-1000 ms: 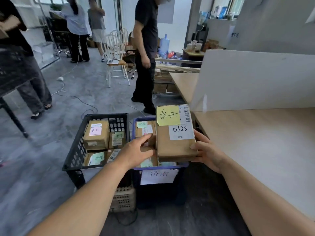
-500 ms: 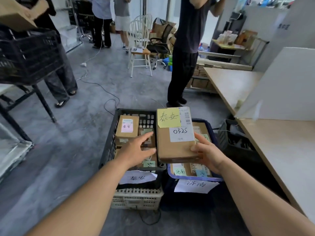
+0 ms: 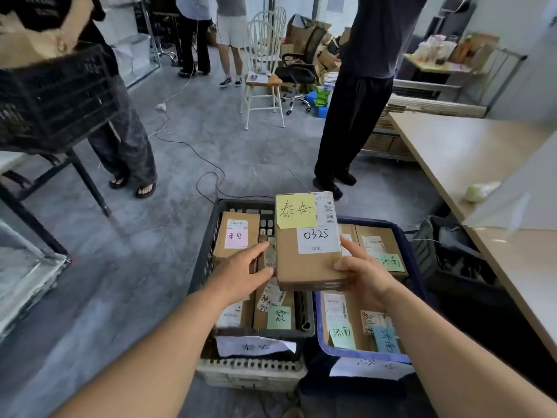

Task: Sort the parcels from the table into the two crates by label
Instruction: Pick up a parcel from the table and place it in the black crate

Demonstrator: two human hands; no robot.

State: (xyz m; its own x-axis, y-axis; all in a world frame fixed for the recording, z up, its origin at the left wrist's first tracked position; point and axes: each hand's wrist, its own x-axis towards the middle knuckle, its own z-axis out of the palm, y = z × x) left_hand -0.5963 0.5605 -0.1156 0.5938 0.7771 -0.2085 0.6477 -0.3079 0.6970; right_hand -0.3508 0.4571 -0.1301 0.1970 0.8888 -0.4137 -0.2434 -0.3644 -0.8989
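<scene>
From the head camera, the right hand grips the near right corner of the yellow-noted parcel, thumb on top, holding it level above the black crate, probably because its note matches the pink one on a parcel already there; the left hand lies against its left edge, fingers nearly straight. Right of the black crate the blue crate holds differently labelled parcels, with the worktop beyond; packed boxes below leave little flat room.

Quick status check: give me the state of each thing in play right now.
Parcel: held above the crates, yellow note on top.
Left hand: open, fingers at the parcel's left edge.
Right hand: grips the parcel's right side.
Black crate: holds several parcels.
Blue crate: holds several parcels.
</scene>
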